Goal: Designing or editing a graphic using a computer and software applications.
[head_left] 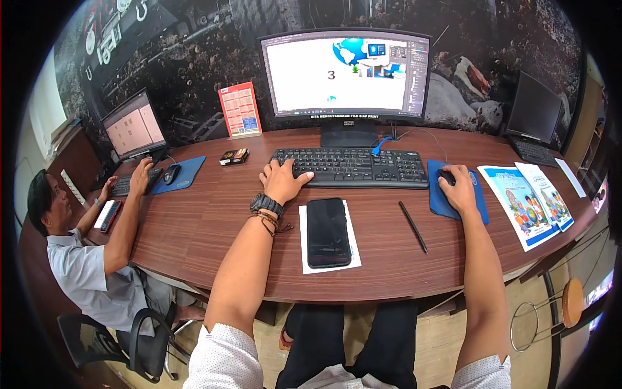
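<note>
My left hand (pixel 283 180) rests on the left end of a black keyboard (pixel 353 170), its fingers spread over the keys and the thumb stretched out to the right. A dark watch (pixel 266 205) and a bracelet circle that wrist. On a blue mouse pad (pixel 444 206), my right hand (pixel 459 188) is wrapped over a black computer mouse (pixel 446 177), hiding most of it. Behind the keyboard stands a lit monitor (pixel 304 78) showing a design program with a globe and computer pictures on a white page.
A black phone (pixel 328 233) lies on white paper, with a black pen (pixel 413 227) to its right. Printed booklets (pixel 518 206) lie at the right. A red-and-white desk calendar (pixel 240 109) and a small dark box (pixel 234 157) stand left. Further left, a co-worker (pixel 84 259) sits at another computer.
</note>
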Motion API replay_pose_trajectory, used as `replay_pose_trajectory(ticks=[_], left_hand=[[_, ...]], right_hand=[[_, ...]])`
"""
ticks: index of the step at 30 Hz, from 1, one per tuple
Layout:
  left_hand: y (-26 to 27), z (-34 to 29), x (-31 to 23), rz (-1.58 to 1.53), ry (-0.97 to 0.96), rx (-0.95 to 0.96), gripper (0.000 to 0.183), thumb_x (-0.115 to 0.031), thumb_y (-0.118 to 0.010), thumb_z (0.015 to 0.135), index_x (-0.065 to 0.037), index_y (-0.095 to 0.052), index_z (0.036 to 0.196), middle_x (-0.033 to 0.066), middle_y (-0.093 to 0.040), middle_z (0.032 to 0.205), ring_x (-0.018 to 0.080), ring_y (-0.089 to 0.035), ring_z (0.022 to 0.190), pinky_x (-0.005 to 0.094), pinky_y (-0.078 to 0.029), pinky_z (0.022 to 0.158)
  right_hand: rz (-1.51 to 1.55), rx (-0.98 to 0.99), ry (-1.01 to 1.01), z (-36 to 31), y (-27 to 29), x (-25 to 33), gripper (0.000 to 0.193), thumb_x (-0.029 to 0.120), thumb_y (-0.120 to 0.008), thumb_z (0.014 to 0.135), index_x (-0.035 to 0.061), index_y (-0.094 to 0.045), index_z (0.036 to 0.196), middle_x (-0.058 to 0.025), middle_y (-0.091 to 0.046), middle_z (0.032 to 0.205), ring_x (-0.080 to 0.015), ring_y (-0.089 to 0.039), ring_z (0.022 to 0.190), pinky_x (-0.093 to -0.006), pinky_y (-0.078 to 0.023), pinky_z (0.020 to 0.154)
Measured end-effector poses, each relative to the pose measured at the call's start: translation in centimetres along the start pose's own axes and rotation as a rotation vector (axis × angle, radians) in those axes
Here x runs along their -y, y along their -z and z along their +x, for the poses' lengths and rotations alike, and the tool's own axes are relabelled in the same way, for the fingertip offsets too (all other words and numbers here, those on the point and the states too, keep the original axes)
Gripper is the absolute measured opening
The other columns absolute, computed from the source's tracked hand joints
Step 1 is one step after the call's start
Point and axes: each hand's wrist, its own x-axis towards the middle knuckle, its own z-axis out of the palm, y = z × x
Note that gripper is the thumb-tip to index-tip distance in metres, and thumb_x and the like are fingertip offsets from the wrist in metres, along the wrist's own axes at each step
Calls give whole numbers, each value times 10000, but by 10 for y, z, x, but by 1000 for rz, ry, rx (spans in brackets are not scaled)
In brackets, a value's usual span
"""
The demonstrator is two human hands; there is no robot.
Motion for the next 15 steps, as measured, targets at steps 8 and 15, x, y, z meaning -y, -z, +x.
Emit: replay_pose_trajectory(ticks=[8,15], left_hand=[[-2,3,3,1,-3,1,829,-658,-641,817,-46,-541,1366,284,-444,1386,443,-349,1325,597,-239,1089],[-2,3,1,7,0,-1,830,-660,-637,820,-45,-539,1369,287,-445,1385,446,-349,1324,598,-241,1087]], right_hand=[[-32,-2,-41,0,-1,3,342,215,-674,825,76,-660,1138,-136,-572,1195,-351,-588,1108,-423,-479,946],[-48,-1,-53,1,-1,1,351,220,-676,831,77,-658,1151,-141,-568,1203,-356,-586,1118,-426,-477,951]])
